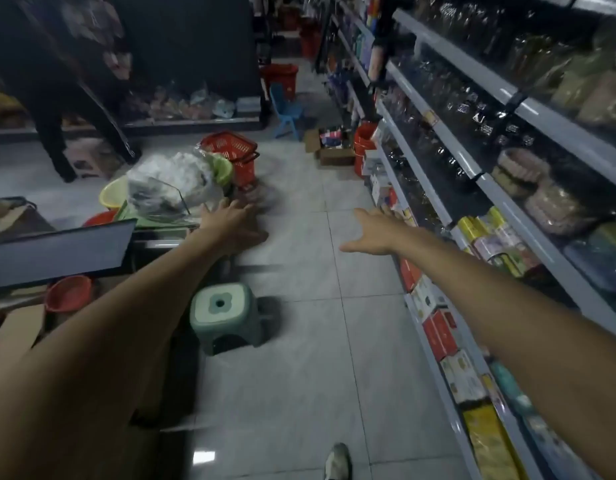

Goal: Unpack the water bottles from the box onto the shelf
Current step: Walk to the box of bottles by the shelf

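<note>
Both my arms stretch forward over a tiled shop aisle. My left hand (230,220) is open, fingers spread, near a pile of plastic-wrapped goods (171,185) on the left. My right hand (372,233) is also open and holds nothing, hovering beside the long grey shelf (472,161) on the right. That shelf carries clear plastic-wrapped bottles (448,109) on its upper levels and coloured boxes lower down. An open cardboard box (330,147) sits on the floor further down the aisle, against the shelf; its contents are unclear.
A green stool (223,313) stands on the floor below my left arm. Red shopping baskets (233,150), a red bucket (363,147), a blue chair (285,112) and basins crowd the aisle. A person in dark clothes (57,98) stands at the far left. My shoe (337,462) shows at the bottom.
</note>
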The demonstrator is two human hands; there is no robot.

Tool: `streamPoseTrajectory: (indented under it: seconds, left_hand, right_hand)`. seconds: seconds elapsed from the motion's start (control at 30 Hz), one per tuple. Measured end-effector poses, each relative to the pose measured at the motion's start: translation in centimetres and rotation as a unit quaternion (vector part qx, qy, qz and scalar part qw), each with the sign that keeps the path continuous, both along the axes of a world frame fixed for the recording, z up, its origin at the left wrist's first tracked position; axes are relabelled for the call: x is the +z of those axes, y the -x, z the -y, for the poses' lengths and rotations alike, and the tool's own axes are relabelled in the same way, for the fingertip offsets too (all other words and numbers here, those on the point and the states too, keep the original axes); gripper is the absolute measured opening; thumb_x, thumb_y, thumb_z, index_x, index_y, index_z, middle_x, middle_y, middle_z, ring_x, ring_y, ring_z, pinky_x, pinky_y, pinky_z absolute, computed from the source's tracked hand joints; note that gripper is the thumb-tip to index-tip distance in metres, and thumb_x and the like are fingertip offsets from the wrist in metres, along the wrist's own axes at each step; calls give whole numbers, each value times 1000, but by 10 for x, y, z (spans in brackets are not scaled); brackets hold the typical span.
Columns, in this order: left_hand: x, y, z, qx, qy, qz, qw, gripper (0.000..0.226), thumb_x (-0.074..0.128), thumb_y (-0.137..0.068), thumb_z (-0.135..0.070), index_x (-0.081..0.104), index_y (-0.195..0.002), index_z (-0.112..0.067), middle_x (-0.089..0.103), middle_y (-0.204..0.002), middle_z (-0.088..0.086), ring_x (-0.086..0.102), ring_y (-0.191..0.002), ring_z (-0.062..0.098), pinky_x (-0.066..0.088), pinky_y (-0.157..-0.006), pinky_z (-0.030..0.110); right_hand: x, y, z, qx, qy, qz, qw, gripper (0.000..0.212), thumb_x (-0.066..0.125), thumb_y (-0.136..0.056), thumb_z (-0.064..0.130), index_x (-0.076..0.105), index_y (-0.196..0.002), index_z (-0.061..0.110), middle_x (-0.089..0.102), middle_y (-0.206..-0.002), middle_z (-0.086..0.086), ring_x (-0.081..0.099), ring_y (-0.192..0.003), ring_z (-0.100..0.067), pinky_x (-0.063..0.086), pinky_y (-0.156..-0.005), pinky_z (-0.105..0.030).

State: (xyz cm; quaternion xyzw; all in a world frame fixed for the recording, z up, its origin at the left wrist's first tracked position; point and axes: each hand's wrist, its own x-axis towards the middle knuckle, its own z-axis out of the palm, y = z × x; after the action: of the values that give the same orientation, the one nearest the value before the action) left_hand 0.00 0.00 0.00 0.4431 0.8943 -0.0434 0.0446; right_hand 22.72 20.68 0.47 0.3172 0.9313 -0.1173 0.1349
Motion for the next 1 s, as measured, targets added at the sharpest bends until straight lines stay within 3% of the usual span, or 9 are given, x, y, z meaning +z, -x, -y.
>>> streamPoseTrajectory:
  seconds: [0.17,0.4,0.57,0.8,1.0]
  left_hand:
    - [-7,35,-57,-7,11,22,1000,78,51,-91,-69,26,-157,-37,24,-167,2,19,-153,28,21,-116,68]
    - [-21,137,-138,-1,-4,31,1000,77,49,-90,-70,29,-156,-34,32,-161,6,25,-149,30,28,-114,64]
    - [-41,240,-205,13,-5,50,999,77,50,-92,-69,27,-158,-35,22,-167,1,21,-152,31,25,-116,66]
    - [-23,399,-300,19,-32,67,997,78,48,-87,-73,38,-152,-32,39,-158,8,42,-140,35,40,-110,55]
    - [-16,492,-382,1,-22,62,998,80,46,-91,-72,23,-159,-37,28,-166,4,31,-149,34,35,-113,59]
  right_hand:
    - [-5,48,-57,-7,21,-13,1000,100,60,-88,67,12,-161,20,19,-165,-18,13,-152,-39,22,-119,-50]
    - [-22,154,-136,22,17,-1,1000,101,58,-87,69,10,-162,20,17,-165,-17,9,-153,-38,20,-120,-49]
    - [-29,253,-204,33,23,10,999,101,60,-87,67,12,-161,20,22,-164,-16,26,-149,-36,34,-116,-47]
    - [-1,389,-316,7,-7,16,1000,99,60,-85,70,20,-160,19,25,-164,-17,28,-148,-38,34,-117,-50]
    - [0,477,-394,-8,-9,23,1000,99,59,-86,70,16,-161,21,19,-166,-15,19,-152,-39,29,-119,-54]
